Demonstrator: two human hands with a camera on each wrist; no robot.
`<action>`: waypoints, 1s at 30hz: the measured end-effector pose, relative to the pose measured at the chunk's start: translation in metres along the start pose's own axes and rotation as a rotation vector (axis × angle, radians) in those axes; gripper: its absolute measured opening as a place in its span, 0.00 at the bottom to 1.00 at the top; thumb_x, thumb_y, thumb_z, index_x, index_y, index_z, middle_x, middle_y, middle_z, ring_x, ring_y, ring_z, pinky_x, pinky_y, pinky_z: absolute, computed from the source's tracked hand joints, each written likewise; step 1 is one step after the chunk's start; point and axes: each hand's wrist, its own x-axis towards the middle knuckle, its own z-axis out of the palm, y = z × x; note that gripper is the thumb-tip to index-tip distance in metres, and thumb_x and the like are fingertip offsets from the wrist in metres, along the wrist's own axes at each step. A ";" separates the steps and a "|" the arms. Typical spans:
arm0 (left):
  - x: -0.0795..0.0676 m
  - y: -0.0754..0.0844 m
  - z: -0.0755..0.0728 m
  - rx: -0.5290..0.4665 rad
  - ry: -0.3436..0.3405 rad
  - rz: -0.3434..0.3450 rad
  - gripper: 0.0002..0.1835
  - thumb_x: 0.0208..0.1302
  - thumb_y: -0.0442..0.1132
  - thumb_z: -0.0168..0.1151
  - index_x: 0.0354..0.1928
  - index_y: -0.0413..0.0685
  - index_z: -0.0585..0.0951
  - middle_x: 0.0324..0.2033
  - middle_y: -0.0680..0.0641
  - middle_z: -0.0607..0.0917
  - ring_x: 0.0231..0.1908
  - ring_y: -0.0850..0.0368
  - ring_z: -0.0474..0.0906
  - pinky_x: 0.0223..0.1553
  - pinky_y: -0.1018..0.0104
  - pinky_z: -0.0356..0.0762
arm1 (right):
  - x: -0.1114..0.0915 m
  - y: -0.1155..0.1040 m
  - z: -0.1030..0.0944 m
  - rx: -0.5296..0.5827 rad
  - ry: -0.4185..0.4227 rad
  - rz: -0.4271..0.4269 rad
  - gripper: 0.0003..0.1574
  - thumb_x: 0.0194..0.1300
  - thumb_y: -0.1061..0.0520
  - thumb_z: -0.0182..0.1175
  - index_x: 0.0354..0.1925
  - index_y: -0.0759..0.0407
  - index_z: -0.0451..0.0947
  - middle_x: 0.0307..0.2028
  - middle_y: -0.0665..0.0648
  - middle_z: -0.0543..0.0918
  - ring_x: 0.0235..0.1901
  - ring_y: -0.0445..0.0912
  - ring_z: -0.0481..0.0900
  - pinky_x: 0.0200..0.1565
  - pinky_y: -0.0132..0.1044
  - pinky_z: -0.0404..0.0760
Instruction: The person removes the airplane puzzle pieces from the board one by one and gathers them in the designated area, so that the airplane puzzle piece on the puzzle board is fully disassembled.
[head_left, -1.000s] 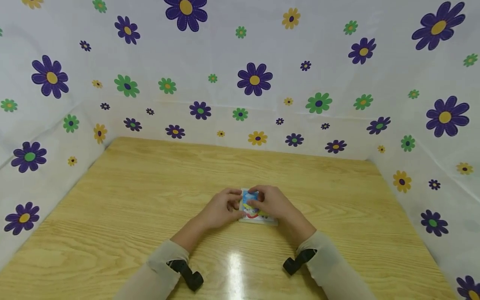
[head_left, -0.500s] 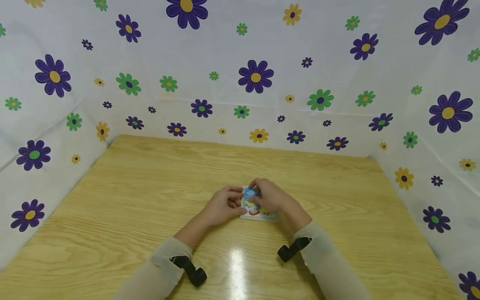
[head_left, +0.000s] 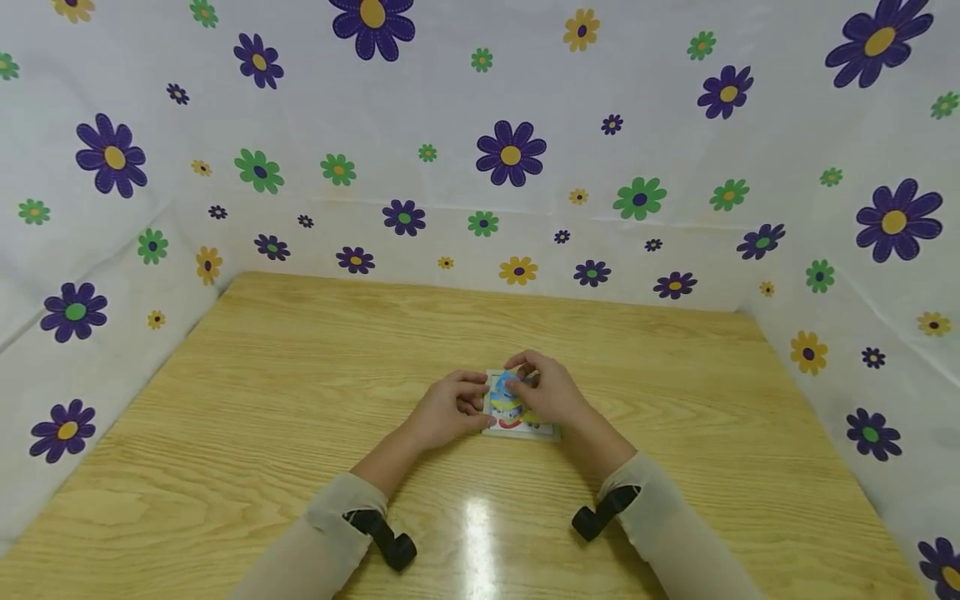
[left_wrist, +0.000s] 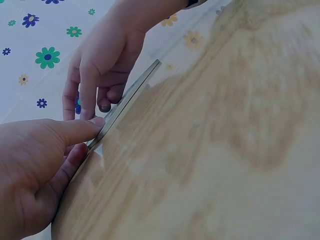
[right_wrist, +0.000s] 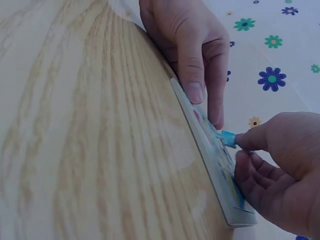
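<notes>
1. Right wrist view: the right hand (right_wrist: pixel 287 162) pinches a blue piece (right_wrist: pixel 228 139), tilted over the picture board (right_wrist: pixel 210 160), which lies on the table (right_wrist: pixel 95 150).
2. The left hand (head_left: pixel 446 412) grips the board's left edge; slackening could let the board slide.
3. Slight fingertip purchase may drop the piece; its tilt could make it snag against the board.

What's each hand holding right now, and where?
Right hand: a blue puzzle piece, pinched by one edge. Left hand: the puzzle board, held at its left side.
</notes>
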 end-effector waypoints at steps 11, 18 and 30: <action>0.005 -0.002 0.000 -0.006 0.014 0.000 0.31 0.56 0.35 0.76 0.62 0.35 0.78 0.55 0.42 0.79 0.40 0.59 0.80 0.42 0.73 0.82 | -0.016 0.011 -0.028 0.056 0.009 0.148 0.12 0.72 0.59 0.60 0.51 0.62 0.79 0.41 0.60 0.80 0.35 0.46 0.80 0.36 0.34 0.82; 0.002 -0.004 0.000 0.000 0.003 -0.011 0.30 0.57 0.35 0.76 0.61 0.34 0.78 0.57 0.43 0.78 0.40 0.59 0.79 0.42 0.73 0.82 | -0.024 0.027 -0.042 0.123 0.040 0.247 0.14 0.72 0.60 0.60 0.51 0.68 0.78 0.36 0.60 0.80 0.29 0.44 0.78 0.33 0.33 0.80; 0.002 -0.006 0.003 -0.016 0.003 0.008 0.29 0.57 0.36 0.75 0.61 0.34 0.79 0.60 0.42 0.77 0.40 0.59 0.78 0.42 0.74 0.81 | -0.027 0.036 -0.056 0.083 0.110 0.295 0.15 0.70 0.60 0.61 0.51 0.70 0.79 0.33 0.59 0.79 0.28 0.44 0.78 0.32 0.33 0.80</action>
